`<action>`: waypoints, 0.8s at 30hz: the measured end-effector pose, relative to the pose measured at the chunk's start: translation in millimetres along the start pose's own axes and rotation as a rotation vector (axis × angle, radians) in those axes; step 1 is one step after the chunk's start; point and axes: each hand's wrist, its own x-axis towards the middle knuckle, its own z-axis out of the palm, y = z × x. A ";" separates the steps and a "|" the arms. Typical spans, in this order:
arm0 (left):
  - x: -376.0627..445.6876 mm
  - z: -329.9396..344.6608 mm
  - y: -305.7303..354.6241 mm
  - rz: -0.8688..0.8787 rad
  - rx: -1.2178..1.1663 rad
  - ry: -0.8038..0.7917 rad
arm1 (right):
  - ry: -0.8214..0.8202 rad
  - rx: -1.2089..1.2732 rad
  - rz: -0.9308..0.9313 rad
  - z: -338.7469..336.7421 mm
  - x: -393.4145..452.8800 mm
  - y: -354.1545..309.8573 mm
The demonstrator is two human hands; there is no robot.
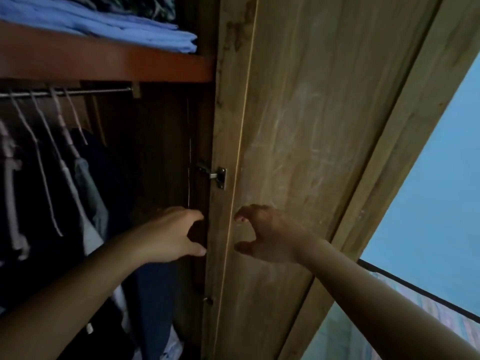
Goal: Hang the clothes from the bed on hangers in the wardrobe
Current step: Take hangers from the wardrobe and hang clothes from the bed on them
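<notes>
Seemingly late stage: several clothes (pixel 88 193) already on hangers (pixel 39 141) on the wardrobe rail (pixel 65 92). Left hand (pixel 168 235) and right hand (pixel 270 235) both empty, fingers apart, reaching at the wardrobe door (pixel 298 152) edge. Bed not visible, so remaining clothes unknown.

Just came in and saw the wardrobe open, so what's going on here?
A person reaches both bare arms toward the wardrobe door. The left hand and the right hand are on either side of its edge, fingers loosely curled, holding nothing. Clothes already hang on hangers from the rail; folded blue cloth lies on the shelf above.
</notes>
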 end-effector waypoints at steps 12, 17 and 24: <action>-39.1 -65.8 -80.3 -0.201 0.073 0.236 | -0.027 0.153 -0.157 1.7 100.5 -90.7; -41.6 -79.6 -105.6 -0.306 0.222 0.401 | 0.018 0.236 -0.178 -2.9 143.7 -132.6; -23.9 -86.9 -142.4 -0.433 0.466 0.387 | 0.030 0.310 -0.131 11.3 204.1 -184.4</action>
